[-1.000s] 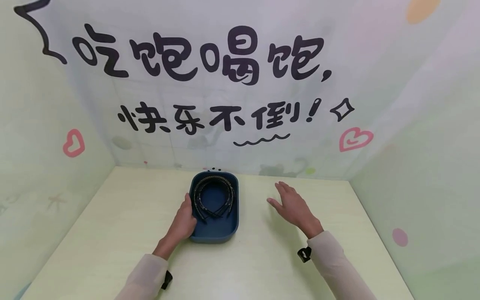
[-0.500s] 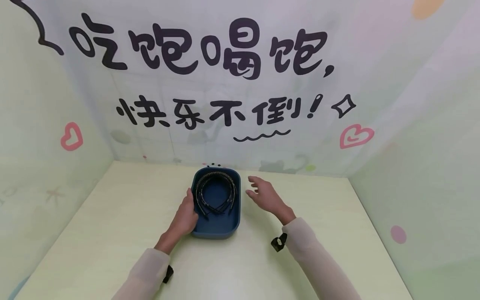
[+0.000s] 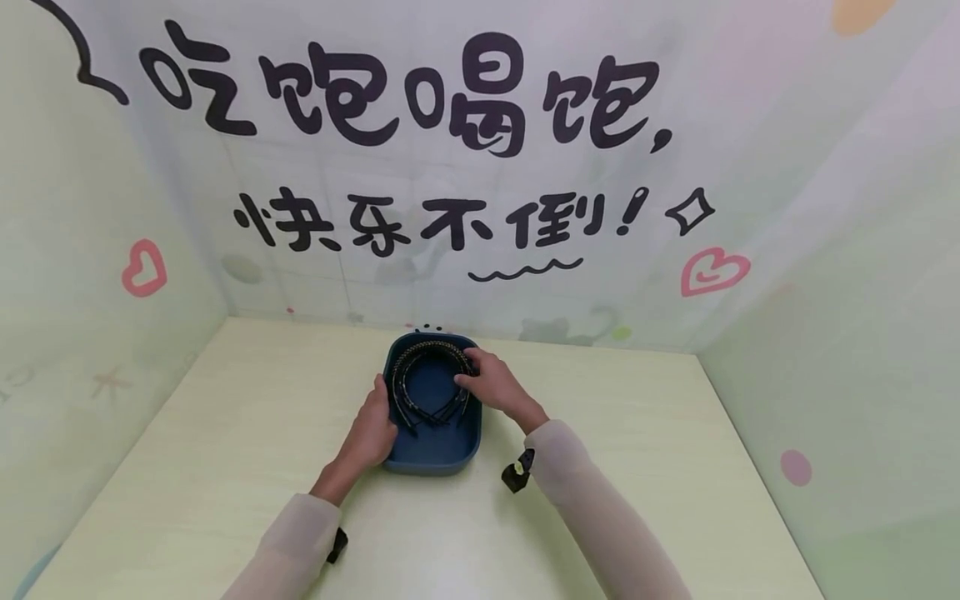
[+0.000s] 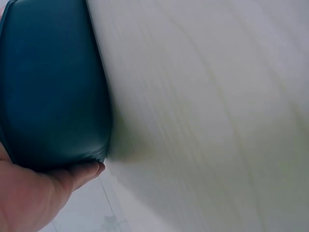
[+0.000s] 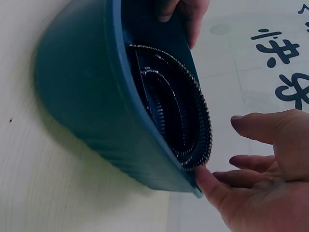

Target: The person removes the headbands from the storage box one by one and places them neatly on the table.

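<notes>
A deep blue rectangular box [image 3: 431,458] with rounded corners stands on the table near the back wall. Several black headbands [image 3: 432,343] lie nested in it, arches toward the back and ends toward the front; beaded trim shows on one headband [image 5: 207,108] in the right wrist view. My left hand [image 3: 369,432] grips the box's left side, fingertips showing over the rim in the right wrist view. Over the box's right rim reaches my right hand [image 3: 497,385], thumb and fingers spread apart, one fingertip right at the rim and the outer headband.
Pale wood-look table [image 3: 225,433] surrounds the box. Behind it rises a back wall [image 3: 360,292] with black lettering, and printed walls stand at left [image 3: 82,367] and right [image 3: 847,400].
My right hand has moved left from beside the box to its right rim and the headbands. The left hand keeps its grip, and the head view has tilted slightly.
</notes>
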Available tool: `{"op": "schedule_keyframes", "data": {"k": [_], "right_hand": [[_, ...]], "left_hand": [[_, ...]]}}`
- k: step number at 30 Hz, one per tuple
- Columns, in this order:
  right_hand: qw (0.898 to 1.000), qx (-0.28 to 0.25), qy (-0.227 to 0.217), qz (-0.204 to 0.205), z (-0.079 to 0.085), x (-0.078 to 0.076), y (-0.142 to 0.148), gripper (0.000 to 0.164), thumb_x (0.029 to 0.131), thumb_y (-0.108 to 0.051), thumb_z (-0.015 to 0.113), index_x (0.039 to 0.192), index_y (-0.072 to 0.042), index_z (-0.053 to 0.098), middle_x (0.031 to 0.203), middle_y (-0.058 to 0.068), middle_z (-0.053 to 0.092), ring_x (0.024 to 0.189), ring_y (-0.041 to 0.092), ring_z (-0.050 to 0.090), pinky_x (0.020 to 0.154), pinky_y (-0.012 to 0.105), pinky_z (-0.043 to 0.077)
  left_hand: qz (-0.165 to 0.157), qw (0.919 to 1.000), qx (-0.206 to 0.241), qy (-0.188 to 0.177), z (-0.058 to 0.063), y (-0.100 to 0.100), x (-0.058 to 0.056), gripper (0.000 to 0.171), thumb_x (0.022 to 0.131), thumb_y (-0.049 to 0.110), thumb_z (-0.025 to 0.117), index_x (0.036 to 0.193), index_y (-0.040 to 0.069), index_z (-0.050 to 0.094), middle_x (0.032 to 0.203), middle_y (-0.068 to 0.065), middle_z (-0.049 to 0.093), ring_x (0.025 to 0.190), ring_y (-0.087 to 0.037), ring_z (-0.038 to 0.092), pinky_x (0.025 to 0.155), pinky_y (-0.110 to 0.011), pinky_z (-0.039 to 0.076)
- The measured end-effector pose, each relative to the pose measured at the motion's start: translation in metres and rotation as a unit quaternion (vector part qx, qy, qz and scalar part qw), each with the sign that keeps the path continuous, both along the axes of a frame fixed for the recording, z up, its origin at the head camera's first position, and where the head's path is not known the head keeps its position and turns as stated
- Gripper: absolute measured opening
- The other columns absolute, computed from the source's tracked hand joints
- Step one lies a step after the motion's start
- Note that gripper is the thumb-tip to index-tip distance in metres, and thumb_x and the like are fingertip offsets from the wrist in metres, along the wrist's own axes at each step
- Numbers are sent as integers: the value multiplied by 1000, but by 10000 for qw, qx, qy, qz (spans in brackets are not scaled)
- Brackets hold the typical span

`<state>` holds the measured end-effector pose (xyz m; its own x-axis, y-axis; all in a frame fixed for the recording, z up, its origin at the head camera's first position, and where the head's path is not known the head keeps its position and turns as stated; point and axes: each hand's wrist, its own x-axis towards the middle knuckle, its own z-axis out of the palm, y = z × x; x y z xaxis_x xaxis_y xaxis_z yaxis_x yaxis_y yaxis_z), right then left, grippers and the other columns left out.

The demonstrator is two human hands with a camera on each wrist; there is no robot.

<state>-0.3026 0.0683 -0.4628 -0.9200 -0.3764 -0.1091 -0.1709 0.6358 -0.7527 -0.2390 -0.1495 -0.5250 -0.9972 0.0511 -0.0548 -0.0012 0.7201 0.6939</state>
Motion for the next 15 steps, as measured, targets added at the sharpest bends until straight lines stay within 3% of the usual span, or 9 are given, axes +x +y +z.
{"op": "schedule_keyframes", "data": {"k": [6,15], "right_hand": [[9994,254,-98,-208,-1,1,-15,61,98,-20,61,152,-3,37,153,19,42,138,35,44,109,49,41],[9978,-113,394,-521,2,1,-22,52,97,-14,62,144,-2,46,142,19,54,126,34,54,102,48,46]], "left_hand": [[-19,10000,43,30,0,1,1,79,88,-10,40,153,-13,-4,155,-38,18,142,-50,26,111,-57,33],[6,10000,-8,-1,1,2,2,79,88,-10,41,153,-12,-4,155,-38,19,138,-50,33,105,-56,39]]}}
